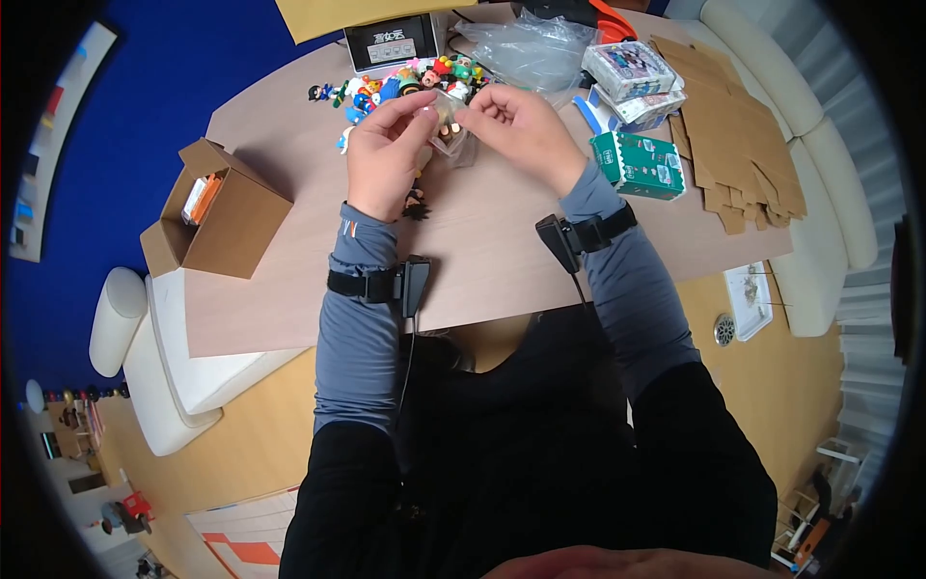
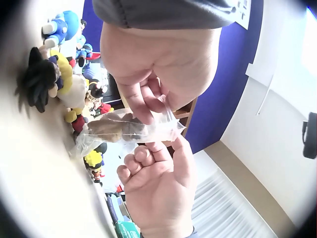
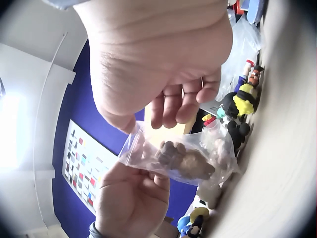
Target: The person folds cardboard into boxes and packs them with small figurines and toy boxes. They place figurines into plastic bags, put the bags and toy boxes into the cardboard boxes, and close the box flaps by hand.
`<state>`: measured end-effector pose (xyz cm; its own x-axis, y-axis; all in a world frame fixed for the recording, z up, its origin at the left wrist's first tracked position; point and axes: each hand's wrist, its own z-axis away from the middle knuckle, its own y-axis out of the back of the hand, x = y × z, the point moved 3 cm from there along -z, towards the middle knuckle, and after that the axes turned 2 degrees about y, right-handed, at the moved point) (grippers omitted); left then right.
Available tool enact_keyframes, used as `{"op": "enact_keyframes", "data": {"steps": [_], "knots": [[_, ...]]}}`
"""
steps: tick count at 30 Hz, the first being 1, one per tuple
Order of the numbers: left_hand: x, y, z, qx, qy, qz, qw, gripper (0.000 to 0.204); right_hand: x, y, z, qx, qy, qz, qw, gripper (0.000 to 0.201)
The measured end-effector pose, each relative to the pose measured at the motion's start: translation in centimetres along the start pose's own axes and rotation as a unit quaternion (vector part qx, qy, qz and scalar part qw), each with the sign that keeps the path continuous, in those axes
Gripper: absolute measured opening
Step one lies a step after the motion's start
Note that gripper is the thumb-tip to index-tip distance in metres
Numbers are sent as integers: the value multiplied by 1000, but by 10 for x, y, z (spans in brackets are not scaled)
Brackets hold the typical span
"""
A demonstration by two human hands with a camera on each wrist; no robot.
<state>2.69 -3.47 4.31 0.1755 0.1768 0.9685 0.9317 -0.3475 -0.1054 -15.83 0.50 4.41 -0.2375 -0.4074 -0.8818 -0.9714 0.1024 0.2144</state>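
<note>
A small clear plastic bag (image 1: 449, 145) hangs between both hands over the table, with a brown figurine (image 3: 185, 161) inside it. My left hand (image 1: 384, 159) pinches one side of the bag's upper edge between thumb and fingers. On the other side, my right hand (image 1: 529, 135) grips the same edge with thumb and forefinger, its other fingers loosely curled. In the left wrist view the figurine sits low in the bag, blurred by the plastic. A black-haired figurine (image 1: 416, 205) lies on the table beside my left wrist.
Several colourful figurines (image 1: 391, 89) crowd the table (image 1: 482, 261) beyond the hands. An open cardboard box (image 1: 236, 217) stands at left. To the right are a green box (image 1: 641, 166), stacked packages (image 1: 632, 72) and flattened cardboard (image 1: 738, 135); clear plastic wrapping (image 1: 531, 48) lies behind.
</note>
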Motion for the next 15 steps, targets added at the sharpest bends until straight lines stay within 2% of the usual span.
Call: {"op": "enact_keyframes", "data": {"steps": [1, 5, 7, 8, 9, 10, 11, 13, 14, 15], "knots": [[4, -2, 1, -5, -21, 12, 1000, 25, 0, 0, 0, -15, -7, 4, 1000, 22], [9, -5, 0, -2, -3, 97, 995, 20, 5, 4, 0, -27, 24, 24, 999, 23], [-5, 13, -10, 89, -3, 26, 996, 20, 4, 14, 0, 111, 33, -72, 991, 21], [-12, 22, -13, 89, -3, 26, 996, 20, 0, 17, 1, 111, 33, -72, 991, 21], [-18, 33, -15, 111, 5, -128, 986, 24, -5, 23, 2, 137, 22, -95, 986, 21], [-20, 39, -15, 130, 13, -279, 951, 28, -8, 27, 2, 163, 11, -117, 980, 22], [-25, 42, -15, 130, 13, -280, 951, 28, -6, 27, 2, 163, 11, -118, 980, 22], [-33, 44, -15, 87, 121, -310, 939, 40, 0, 25, 0, 171, 5, -108, 979, 23], [-32, 42, -13, 87, 121, -311, 939, 40, -1, 23, 0, 171, 5, -109, 979, 23], [-30, 37, -8, 55, 104, -397, 910, 42, -1, 20, 1, 173, -2, -92, 981, 23]]}}
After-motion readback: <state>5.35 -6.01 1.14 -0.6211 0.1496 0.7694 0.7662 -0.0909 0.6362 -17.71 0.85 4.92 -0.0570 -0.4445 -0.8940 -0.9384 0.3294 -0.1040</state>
